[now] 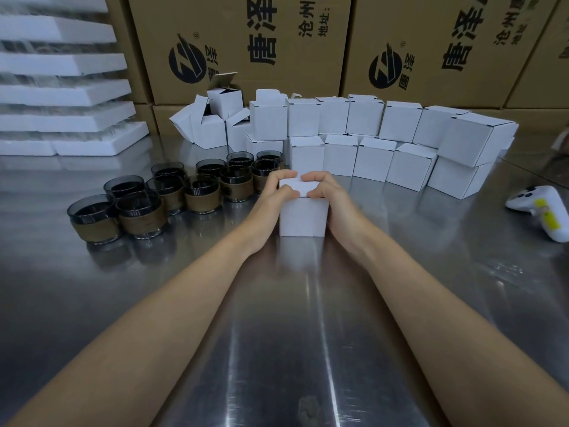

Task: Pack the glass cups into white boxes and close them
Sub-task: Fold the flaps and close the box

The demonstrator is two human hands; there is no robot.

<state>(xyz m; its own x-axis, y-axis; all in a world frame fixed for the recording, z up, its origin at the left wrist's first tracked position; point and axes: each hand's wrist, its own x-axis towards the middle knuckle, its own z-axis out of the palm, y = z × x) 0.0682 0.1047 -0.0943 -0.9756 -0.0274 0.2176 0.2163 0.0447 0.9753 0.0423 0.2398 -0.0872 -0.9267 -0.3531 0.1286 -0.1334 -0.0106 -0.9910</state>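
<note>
A white box (303,217) is seen standing upright on the metal table (308,318) at the centre of the frame, and it is gripped from both sides. The left hand (277,189) is curled round its upper left edge, with the fingers bent over the top and the thumb laid on the lid (295,187). The right hand (323,188) is curled round the upper right edge in the same way, its fingers bent onto the lid. The lid is held down on the box, but whether its tab is fully tucked in cannot be told, since that edge is covered by fingers. What lies inside the box is hidden. Left of centre, the glass cups (184,186) are grouped close together on the table, all upright, each of dark smoky glass with a brown band round its lower half; the nearest is just beside the left hand. Behind the hands, from the upper middle toward the right, closed boxes (369,140) are stacked in two tiers. At the left end of that stack, open boxes (215,118) are piled with their flaps up. Foam trays (61,94) are stacked in the upper left of the frame. Brown cartons (246,41) with black print are ranged along the top. A white controller (542,208) with a yellow label is laid at the right edge, well apart from the held box.
</note>
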